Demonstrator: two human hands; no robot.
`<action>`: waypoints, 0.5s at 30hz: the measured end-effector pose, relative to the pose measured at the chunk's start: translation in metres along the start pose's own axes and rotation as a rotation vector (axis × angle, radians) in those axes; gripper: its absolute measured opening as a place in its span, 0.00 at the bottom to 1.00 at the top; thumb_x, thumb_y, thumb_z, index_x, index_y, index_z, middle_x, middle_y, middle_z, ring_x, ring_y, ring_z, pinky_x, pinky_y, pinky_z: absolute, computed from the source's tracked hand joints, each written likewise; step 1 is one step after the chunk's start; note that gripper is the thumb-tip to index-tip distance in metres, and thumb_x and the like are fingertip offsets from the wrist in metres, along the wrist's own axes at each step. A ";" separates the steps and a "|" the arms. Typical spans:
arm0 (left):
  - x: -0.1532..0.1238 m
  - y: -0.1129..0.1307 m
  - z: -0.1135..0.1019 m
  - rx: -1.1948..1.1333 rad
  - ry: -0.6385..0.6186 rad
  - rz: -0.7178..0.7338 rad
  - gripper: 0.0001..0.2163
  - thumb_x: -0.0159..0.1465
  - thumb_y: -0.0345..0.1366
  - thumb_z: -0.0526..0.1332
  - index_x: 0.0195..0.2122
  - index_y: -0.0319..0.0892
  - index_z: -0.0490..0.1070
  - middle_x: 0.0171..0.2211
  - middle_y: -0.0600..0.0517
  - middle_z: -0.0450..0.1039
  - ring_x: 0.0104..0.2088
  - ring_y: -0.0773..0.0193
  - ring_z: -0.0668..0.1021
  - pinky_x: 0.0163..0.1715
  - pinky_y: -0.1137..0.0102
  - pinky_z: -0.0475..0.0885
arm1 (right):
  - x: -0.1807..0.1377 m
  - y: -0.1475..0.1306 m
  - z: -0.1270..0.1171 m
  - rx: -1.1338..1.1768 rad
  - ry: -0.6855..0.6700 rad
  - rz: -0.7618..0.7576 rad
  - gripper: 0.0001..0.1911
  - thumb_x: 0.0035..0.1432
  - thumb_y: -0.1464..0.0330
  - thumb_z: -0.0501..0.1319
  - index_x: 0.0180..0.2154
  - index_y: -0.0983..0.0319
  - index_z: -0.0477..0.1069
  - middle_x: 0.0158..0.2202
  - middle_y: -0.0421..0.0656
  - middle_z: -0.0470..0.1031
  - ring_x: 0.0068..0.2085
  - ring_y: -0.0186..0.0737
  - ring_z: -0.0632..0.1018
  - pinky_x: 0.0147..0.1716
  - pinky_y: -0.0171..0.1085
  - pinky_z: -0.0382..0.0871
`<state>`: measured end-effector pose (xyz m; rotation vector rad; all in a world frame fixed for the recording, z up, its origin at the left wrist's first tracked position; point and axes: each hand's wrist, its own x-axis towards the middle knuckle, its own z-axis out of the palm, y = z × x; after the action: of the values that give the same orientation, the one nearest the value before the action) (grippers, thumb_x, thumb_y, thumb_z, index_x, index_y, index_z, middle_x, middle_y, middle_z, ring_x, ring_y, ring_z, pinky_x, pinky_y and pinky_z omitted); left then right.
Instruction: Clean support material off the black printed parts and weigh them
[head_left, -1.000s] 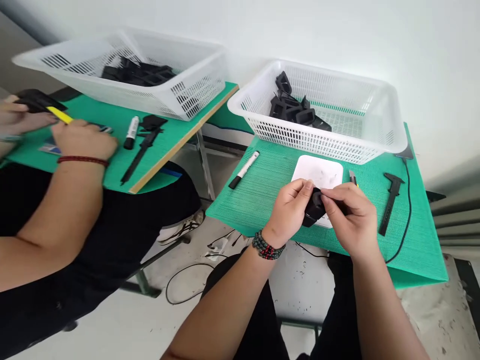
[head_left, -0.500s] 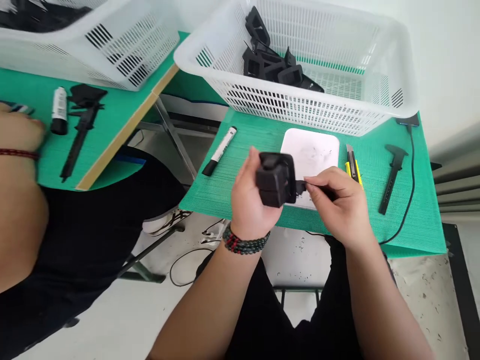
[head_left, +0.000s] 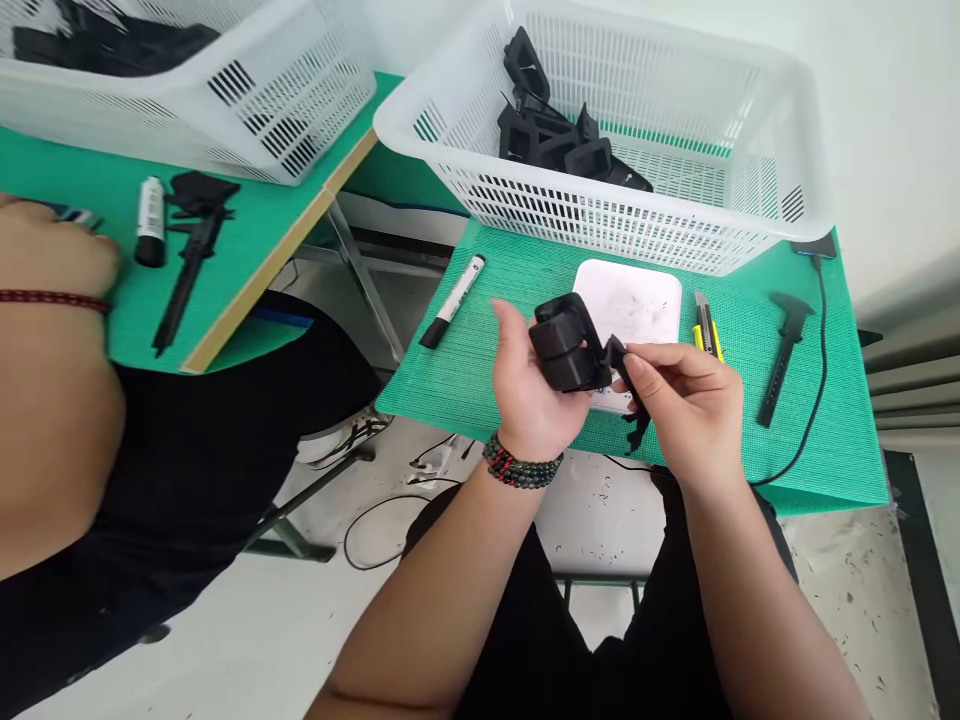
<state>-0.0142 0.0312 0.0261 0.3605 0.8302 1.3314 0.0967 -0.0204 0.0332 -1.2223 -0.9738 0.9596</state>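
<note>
A hollow black plastic part (head_left: 566, 350) with a squared rim rests across the palm and fingers of my left hand (head_left: 536, 400), whose thumb sticks up apart from it. Close against its right side, my right hand (head_left: 686, 400) pinches a thin, irregular dark piece (head_left: 636, 405) between thumb and fingers. One end of that piece touches or nearly touches the part, and its other end hangs below the fingers; its exact kind is unclear. Both hands are over the front of a white square tray (head_left: 637, 290) with dark specks on it.
Behind stands a white basket (head_left: 757, 215) with several black parts (head_left: 555, 135). On the green mat lie a marker (head_left: 454, 300), a yellow utility knife (head_left: 706, 325), a black caliper (head_left: 784, 360) and a cable (head_left: 823, 370). At left, a co-worker's arm (head_left: 52, 380) rests by another table.
The black part has tilted in my left hand, showing its rim and side differently. My right hand has turned slightly, and the thin dark piece now hangs visibly below its fingers. The view has shifted a little.
</note>
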 end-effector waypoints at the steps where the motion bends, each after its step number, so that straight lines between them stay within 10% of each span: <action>1: 0.000 -0.003 -0.001 0.006 -0.042 -0.019 0.29 0.62 0.68 0.54 0.28 0.42 0.69 0.23 0.52 0.68 0.23 0.63 0.75 0.23 0.68 0.71 | 0.002 0.000 -0.004 0.044 0.009 0.004 0.07 0.55 0.63 0.71 0.35 0.59 0.79 0.28 0.40 0.81 0.27 0.37 0.80 0.25 0.36 0.76; 10: -0.026 -0.031 0.005 0.413 -0.476 0.324 0.29 0.54 0.63 0.68 0.41 0.42 0.71 0.37 0.49 0.74 0.39 0.59 0.76 0.41 0.64 0.72 | 0.008 -0.005 -0.014 0.258 0.093 -0.088 0.16 0.65 0.55 0.58 0.49 0.55 0.75 0.55 0.46 0.78 0.62 0.48 0.75 0.60 0.53 0.70; 15: -0.050 -0.030 0.016 0.655 -0.420 0.658 0.17 0.64 0.51 0.65 0.42 0.43 0.70 0.43 0.46 0.71 0.44 0.56 0.74 0.46 0.61 0.71 | -0.006 -0.014 -0.012 0.247 -0.075 -0.170 0.23 0.62 0.51 0.60 0.53 0.54 0.75 0.62 0.48 0.73 0.64 0.52 0.73 0.62 0.55 0.68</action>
<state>0.0171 -0.0196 0.0330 1.4766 0.7977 1.4637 0.1068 -0.0313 0.0455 -0.8890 -0.9700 0.9638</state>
